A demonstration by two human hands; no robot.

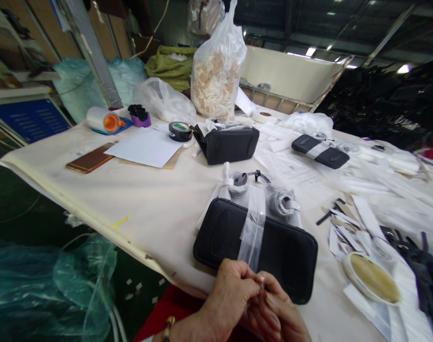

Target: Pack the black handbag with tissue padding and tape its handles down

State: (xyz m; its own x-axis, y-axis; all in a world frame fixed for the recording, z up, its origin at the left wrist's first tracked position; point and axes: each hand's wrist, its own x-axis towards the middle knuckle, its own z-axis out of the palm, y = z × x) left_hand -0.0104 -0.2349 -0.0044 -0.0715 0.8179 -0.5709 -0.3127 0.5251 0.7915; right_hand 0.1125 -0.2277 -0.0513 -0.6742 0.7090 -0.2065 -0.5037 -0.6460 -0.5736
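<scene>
My left hand (230,292) and my right hand (276,308) meet at the table's front edge, fingers pinched together. Something tiny and pale seems to be between the fingertips, too small to name. Just beyond them lies a black zippered case (216,232), with a clear plastic strip (252,228) wrapped across its middle. Behind that case are wrapped coiled cables (283,200) in clear plastic. Farther back, another black case (232,145) stands with white wrapping showing at its top. A third black case (321,151) lies to the right with a pale band around it.
On the left lie a brown phone (90,158), white paper (145,146), black tape (180,131) and an orange-cored roll (109,122). A large bag of scraps (216,71) stands at the back. Right are loose strips (344,228) and a round yellowish tape roll (372,278).
</scene>
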